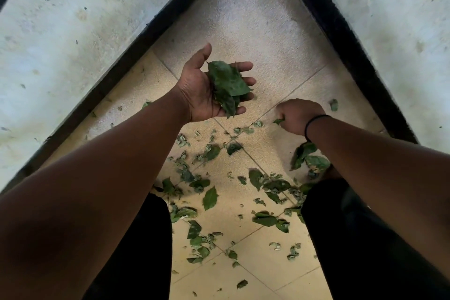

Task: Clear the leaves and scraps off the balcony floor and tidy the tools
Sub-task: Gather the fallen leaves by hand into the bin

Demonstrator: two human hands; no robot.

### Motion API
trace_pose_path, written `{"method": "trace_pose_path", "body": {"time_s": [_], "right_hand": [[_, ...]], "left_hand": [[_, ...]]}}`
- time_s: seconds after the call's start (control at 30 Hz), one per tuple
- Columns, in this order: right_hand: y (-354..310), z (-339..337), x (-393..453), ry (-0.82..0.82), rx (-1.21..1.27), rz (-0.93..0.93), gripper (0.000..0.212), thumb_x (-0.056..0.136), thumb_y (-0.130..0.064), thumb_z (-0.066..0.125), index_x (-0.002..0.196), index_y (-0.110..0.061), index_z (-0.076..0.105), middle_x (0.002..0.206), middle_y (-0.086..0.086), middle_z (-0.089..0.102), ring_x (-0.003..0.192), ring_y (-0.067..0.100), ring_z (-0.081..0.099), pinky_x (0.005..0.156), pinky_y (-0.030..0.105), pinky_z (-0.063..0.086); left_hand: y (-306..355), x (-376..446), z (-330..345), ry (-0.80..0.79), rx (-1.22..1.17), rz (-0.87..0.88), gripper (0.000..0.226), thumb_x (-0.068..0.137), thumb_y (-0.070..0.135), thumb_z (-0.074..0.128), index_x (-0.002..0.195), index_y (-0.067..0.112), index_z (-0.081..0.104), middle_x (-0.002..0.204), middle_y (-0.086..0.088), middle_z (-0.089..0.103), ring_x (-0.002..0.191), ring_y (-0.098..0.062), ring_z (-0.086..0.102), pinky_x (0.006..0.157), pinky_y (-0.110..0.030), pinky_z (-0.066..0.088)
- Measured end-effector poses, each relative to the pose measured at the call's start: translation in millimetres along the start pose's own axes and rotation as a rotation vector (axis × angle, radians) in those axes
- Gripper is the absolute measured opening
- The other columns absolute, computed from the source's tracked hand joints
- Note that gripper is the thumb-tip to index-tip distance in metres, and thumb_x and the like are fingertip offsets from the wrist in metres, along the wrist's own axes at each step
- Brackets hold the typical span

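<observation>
**Left palm full of leaves, right hand down at the tiles**

I see my left hand raised palm-up over the balcony floor, fingers relaxed and spread a little, cupping a small stack of dark green leaves. The stack lies across the palm and fingers, with its tips hanging past the near edge of the hand. This cupped hand is the only container in view; no bin, bag or dustpan shows.

My right hand is lower and to the right, knuckles up, fingers curled down at the floor. A small green leaf scrap sticks out at its left side, pinched in the fingers. A thin black band circles that wrist.

The two hands are apart, the left one farther and higher, the right one nearer the tiles.

Loose leaves and torn scraps litter the beige tiles near me, from just below the hands down between my dark trouser legs, thickest in the middle and right. One stray piece lies to the right of the right hand, close to the dark skirting. The far part of the floor, where the two pale stained walls meet in a corner, carries almost none.

No tools show in this view.
</observation>
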State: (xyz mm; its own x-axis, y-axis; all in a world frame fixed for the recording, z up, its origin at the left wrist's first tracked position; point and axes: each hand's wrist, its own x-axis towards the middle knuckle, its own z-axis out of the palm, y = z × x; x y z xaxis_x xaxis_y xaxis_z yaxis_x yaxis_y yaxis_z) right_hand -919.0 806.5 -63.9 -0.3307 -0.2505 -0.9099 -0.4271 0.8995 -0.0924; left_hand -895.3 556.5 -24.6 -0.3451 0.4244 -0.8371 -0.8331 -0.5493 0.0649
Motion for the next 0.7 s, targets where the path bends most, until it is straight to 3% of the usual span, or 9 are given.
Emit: {"method": "trace_pose_path", "body": {"time_s": [0.13, 0.27, 0.4, 0.5, 0.63, 0.7], "right_hand": [[-4, -37, -21, -0.141, 0.723, 0.073, 0.016, 0.08, -0.012, 0.075, 0.09, -0.012, 0.063, 0.083, 0.001, 0.064, 0.07, 0.014, 0.055, 0.058, 0.024, 0.044], [-33, -84, -74, -0.173, 1.141, -0.156, 0.023, 0.075, -0.016, 0.081, 0.09, -0.013, 0.064, 0.073, 0.001, 0.069, 0.062, 0.012, 0.062, 0.054, 0.024, 0.051], [-74, -95, -88, 0.055, 1.264, -0.19, 0.035, 0.072, -0.015, 0.083, 0.098, -0.011, 0.06, 0.08, 0.001, 0.066, 0.065, 0.014, 0.065, 0.056, 0.029, 0.054], [-88, -92, -81, 0.267, 1.265, -0.15, 0.037, 0.073, -0.022, 0.084, 0.099, -0.017, 0.058, 0.095, 0.001, 0.067, 0.068, 0.01, 0.064, 0.055, 0.023, 0.052], [-67, -89, -74, 0.529, 1.255, 0.02, 0.021, 0.085, -0.037, 0.072, 0.091, -0.023, 0.058, 0.083, 0.002, 0.067, 0.058, 0.01, 0.064, 0.059, 0.03, 0.055], [-44, -79, -69, 0.554, 1.261, 0.115, 0.021, 0.088, -0.037, 0.068, 0.089, -0.018, 0.059, 0.076, 0.002, 0.064, 0.054, 0.011, 0.061, 0.057, 0.032, 0.053]], "left_hand": [[5, 1, 4, 0.035, -0.014, 0.038, 0.07, 0.092, 0.06, 0.021, 0.112, 0.014, 0.071, 0.111, -0.012, 0.069, 0.099, -0.033, 0.064, 0.081, -0.046, 0.053], [6, 2, 6, 0.067, -0.008, 0.06, 0.065, 0.092, 0.056, 0.024, 0.112, 0.015, 0.07, 0.111, -0.012, 0.069, 0.1, -0.033, 0.064, 0.085, -0.046, 0.051], [0, 2, 7, 0.085, -0.032, 0.037, 0.059, 0.092, 0.052, 0.03, 0.118, 0.013, 0.066, 0.119, -0.015, 0.066, 0.109, -0.034, 0.062, 0.095, -0.048, 0.047], [-5, -1, 8, 0.082, -0.044, 0.01, 0.056, 0.092, 0.052, 0.032, 0.118, 0.014, 0.065, 0.116, -0.012, 0.068, 0.103, -0.031, 0.064, 0.094, -0.049, 0.046], [-4, -8, 6, 0.036, -0.055, 0.0, 0.057, 0.091, 0.052, 0.032, 0.107, 0.018, 0.074, 0.116, -0.011, 0.068, 0.106, -0.036, 0.062, 0.097, -0.051, 0.043], [-3, -10, 4, 0.018, -0.074, 0.0, 0.056, 0.09, 0.052, 0.033, 0.104, 0.018, 0.075, 0.114, -0.01, 0.068, 0.108, -0.036, 0.061, 0.1, -0.05, 0.04]]}}
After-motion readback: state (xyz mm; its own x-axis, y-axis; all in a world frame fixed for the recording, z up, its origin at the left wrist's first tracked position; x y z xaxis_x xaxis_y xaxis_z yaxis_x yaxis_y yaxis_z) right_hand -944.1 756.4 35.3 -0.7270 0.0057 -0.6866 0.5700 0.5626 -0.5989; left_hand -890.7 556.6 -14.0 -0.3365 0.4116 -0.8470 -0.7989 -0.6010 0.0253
